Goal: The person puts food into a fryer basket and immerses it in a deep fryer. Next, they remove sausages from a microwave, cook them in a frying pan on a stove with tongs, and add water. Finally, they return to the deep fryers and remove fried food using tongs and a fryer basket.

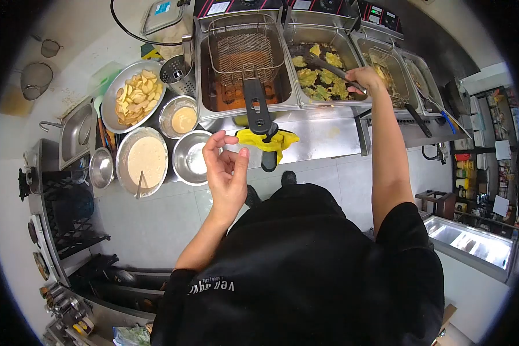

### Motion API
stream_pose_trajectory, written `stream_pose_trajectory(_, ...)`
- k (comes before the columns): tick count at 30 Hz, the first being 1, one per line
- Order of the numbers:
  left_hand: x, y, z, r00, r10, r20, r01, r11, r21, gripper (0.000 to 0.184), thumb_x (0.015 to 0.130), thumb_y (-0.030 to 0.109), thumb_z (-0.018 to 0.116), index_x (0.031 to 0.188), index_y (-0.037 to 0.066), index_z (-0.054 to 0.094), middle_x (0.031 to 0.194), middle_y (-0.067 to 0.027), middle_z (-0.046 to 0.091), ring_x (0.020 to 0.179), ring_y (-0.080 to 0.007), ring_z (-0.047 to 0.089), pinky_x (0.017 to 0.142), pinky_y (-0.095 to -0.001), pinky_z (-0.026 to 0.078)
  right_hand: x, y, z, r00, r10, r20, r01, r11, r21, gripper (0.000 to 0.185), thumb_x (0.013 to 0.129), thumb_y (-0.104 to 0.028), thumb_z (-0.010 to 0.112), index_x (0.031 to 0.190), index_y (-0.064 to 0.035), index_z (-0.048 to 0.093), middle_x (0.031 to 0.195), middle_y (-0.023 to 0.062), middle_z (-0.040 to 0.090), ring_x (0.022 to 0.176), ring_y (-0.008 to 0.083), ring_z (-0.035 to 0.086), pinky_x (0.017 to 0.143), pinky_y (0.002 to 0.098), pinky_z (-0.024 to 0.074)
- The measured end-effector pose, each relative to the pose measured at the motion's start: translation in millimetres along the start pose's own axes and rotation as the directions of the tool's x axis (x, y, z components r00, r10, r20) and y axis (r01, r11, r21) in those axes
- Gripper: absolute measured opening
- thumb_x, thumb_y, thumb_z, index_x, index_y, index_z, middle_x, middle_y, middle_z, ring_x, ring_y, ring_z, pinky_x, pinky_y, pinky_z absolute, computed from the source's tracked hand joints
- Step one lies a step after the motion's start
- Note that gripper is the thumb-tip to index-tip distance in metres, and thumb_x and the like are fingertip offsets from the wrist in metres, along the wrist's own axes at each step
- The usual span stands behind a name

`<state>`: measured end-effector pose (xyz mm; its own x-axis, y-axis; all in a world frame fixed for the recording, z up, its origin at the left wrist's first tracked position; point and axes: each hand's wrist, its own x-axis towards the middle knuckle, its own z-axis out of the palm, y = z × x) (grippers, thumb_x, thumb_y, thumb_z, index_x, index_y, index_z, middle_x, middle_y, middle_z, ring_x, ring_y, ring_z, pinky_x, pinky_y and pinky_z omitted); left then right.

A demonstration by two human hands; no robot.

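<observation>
My right hand [365,79] is closed around the handle of a long metal utensil [335,70], which looks like tongs. The utensil's far end is among several yellow-green battered pieces [333,83] frying in dark oil in the middle fryer [356,99]. My left hand [225,176] is raised in front of the counter, fingers loosely bent and apart, with nothing in it. Near it are a yellow cloth [282,140] and the black handle [256,104] of a wire fry basket [245,55]. That basket rests over the left fryer's reddish-brown oil [225,95].
To the left stand a bowl of cut potatoes [138,98], a bowl of pale batter [147,158] with a utensil in it, a smaller bowl of orange-tan sauce [184,120] and a steel bowl [191,158]. Another fry basket [386,69] sits right of my right hand. A sink [78,132] is at far left.
</observation>
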<state>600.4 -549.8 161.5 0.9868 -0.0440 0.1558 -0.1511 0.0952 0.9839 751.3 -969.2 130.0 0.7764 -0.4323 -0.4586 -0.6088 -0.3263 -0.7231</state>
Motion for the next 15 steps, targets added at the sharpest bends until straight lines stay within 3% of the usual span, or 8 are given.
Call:
stream_pose_trajectory(2,0,0,-2,1.0,0.018,0.002,-0.018,1.0,-0.004,0.045,0.09,0.002,0.055,0.129,0.004,0.034,0.112,-0.0069,0.048,0.068,-0.0047,0.046,0.049,-0.0168,0.036,4,1,-1,0.999,-0.026,0.048,0.027,1.0,-0.011,0.022,0.083,-0.006,0.064,0.103,0.0009,0.065,0.087,0.0105,0.068,0.054,0.0178,0.064,0.035,0.0264,0.0428)
stream_pose_trajectory(5,-1,-2,-6,1.0,0.016,0.002,-0.016,1.0,0.005,0.045,0.09,0.003,0.056,0.129,0.004,0.034,0.112,-0.0071,0.049,0.068,-0.0047,0.046,0.05,-0.0169,0.036,-6,-8,0,0.999,-0.029,-0.034,0.029,0.999,-0.016,0.024,0.083,-0.005,0.064,0.106,-0.0009,0.065,0.086,0.0087,0.068,0.059,0.0156,0.065,0.037,0.0245,0.0433)
stream_pose_trajectory(7,-1,-1,-7,1.0,0.009,0.002,-0.009,1.0,0.011,0.044,0.09,0.003,0.056,0.129,0.004,0.034,0.112,-0.0072,0.049,0.068,-0.0049,0.046,0.05,-0.017,0.036,-11,-16,1,0.978,-0.163,-0.127,0.136,0.97,-0.199,0.028,0.082,-0.012,0.066,0.11,-0.0084,0.066,0.088,0.012,0.069,0.068,0.0215,0.068,0.048,0.0315,0.0505)
stream_pose_trajectory(8,-1,-1,-7,1.0,0.003,0.001,-0.003,1.0,0.016,0.044,0.09,0.003,0.056,0.129,0.004,0.034,0.113,-0.0072,0.049,0.068,-0.005,0.046,0.05,-0.0171,0.037,-16,-16,4,0.978,-0.162,-0.129,0.135,0.971,-0.199,0.028,0.082,-0.012,0.066,0.11,-0.0084,0.066,0.088,0.012,0.069,0.068,0.0215,0.068,0.048,0.0315,0.0505)
stream_pose_trajectory(9,-1,-2,-6,1.0,0.003,0.003,-0.003,1.0,0.014,0.044,0.09,0.003,0.056,0.129,0.004,0.034,0.113,-0.0072,0.049,0.068,-0.005,0.046,0.05,-0.0171,0.037,-34,-25,14,0.904,-0.382,-0.19,0.231,0.812,-0.536,0.028,0.082,-0.016,0.066,0.11,-0.0123,0.067,0.089,0.0144,0.069,0.074,0.0255,0.068,0.057,0.0355,0.052)
stream_pose_trajectory(10,-1,-3,-6,1.0,0.005,0.003,-0.005,1.0,0.0,0.044,0.09,0.003,0.055,0.129,0.004,0.034,0.112,-0.0072,0.048,0.068,-0.0052,0.046,0.05,-0.0171,0.037,-45,-31,22,0.791,-0.589,-0.164,0.235,0.54,-0.808,0.029,0.081,-0.021,0.067,0.11,-0.0163,0.068,0.09,0.0167,0.069,0.079,0.0296,0.068,0.066,0.0396,0.0536)
stream_pose_trajectory(11,-1,-3,-5,1.0,0.006,0.005,-0.006,1.0,-0.016,0.044,0.09,0.003,0.055,0.129,0.004,0.034,0.112,-0.0072,0.048,0.068,-0.0053,0.046,0.05,-0.0172,0.037,-38,-22,31,0.771,-0.617,-0.155,0.241,0.509,-0.826,0.028,0.079,-0.027,0.067,0.107,-0.0208,0.069,0.091,0.0194,0.066,0.087,0.034,0.065,0.08,0.0427,0.0504)
stream_pose_trajectory(15,1,-2,-6,1.0,-0.004,0.018,0.004,1.0,-0.009,0.044,0.09,0.003,0.055,0.129,0.004,0.034,0.113,-0.007,0.048,0.069,-0.0055,0.047,0.05,-0.0172,0.037,-45,-15,49,0.803,-0.585,-0.109,0.163,0.392,-0.905,0.027,0.079,-0.025,0.066,0.105,-0.0188,0.069,0.085,0.0186,0.067,0.083,0.033,0.066,0.076,0.0433,0.0514)
